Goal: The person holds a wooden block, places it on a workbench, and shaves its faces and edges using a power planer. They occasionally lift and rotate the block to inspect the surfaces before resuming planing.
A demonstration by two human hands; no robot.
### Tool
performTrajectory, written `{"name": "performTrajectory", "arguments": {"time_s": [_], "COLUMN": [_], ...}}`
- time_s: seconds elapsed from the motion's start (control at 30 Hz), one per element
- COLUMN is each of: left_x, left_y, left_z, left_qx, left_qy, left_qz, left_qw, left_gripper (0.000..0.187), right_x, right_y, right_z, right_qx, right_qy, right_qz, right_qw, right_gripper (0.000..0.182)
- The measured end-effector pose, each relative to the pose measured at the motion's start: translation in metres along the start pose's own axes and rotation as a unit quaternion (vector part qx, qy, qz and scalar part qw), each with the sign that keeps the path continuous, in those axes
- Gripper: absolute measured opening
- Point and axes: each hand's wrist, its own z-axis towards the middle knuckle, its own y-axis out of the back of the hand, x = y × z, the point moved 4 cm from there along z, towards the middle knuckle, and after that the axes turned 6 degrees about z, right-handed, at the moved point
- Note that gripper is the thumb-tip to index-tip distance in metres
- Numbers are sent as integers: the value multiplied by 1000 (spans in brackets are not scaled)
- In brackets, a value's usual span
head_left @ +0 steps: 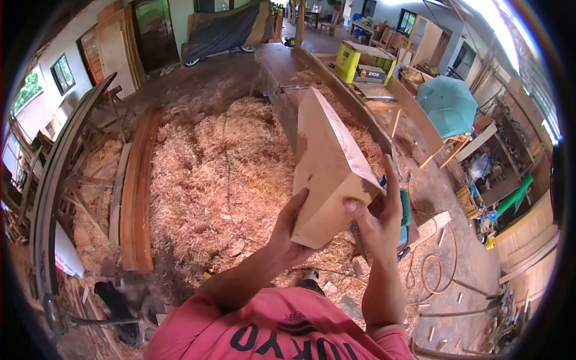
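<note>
pinkish-red shirt (282, 324) with dark lettering is filling the bottom of the view. left hand (289, 231) is grasping a wooden block (330, 168) by its left side at the near end, thumb lying along the edge, fingers going out of sight below. right hand (378, 225) is grasping the near right corner, thumb pressing on the pale broad face, one finger pointing up past the side. the block is tilting in front of the chest, near end sitting between both hands, far end reaching over the near part of the long brown surface (277, 63); cannot tell if it is touching there.

pale offcut (433, 227) is lying on the floor to the right, an orange cord (455, 255) looping just beside it. curly shavings (204, 168) are covering the floor along the left edge of the surface, heaping thickly. a long reddish plank (137, 204) is lying at the left border of the heap.

beyond the right edge of the surface, an open teal umbrella (445, 105) is covering something; farther off, near the surface's far right corner, a yellow-green machine (347, 63) is standing. past the surface's far left corner, a dark cover (225, 30) is draping over something with wheels showing. a dark door (153, 30) is standing behind, to the left.
</note>
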Motion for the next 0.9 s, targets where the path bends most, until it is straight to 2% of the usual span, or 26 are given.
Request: {"name": "performTrajectory", "arguments": {"time_s": [0.07, 0.1, 0.2, 0.23, 0.37, 0.67, 0.77, 0.9], "left_x": [-9, -14, -30, -37, -52, -59, -59, -59], "left_y": [14, 20, -1, -9, -41, -55, -57, -52], "left_z": [-1, -2, -13, -12, 1, 14, 12, 15], "left_qx": [-24, -35, -69, -109, -116, -47, -62, -58], "left_qy": [22, 30, -4, -15, -7, -15, -29, -23], "left_qz": [71, 105, 155, 184, 304, 284, 264, 267], "left_qw": [997, 993, 985, 977, 946, 957, 962, 962], "left_gripper": [55, 55, 60, 66, 70, 76, 67, 67], "right_x": [1, -14, -22, -23, -21, -14, -18, -16], "right_y": [5, 21, 27, 27, 31, 37, 39, 39], "right_z": [-9, -12, -29, -31, -33, -18, -17, -16], "right_qx": [-24, 5, -65, -86, -145, -84, -71, -86], "right_qy": [51, 83, 26, 19, -1, 36, 40, 44], "right_qz": [5, -86, -4, 15, 50, 58, 56, 59], "right_qw": [998, 993, 998, 996, 988, 994, 995, 994], "right_gripper": [70, 68, 60, 57, 49, 65, 66, 64]}}
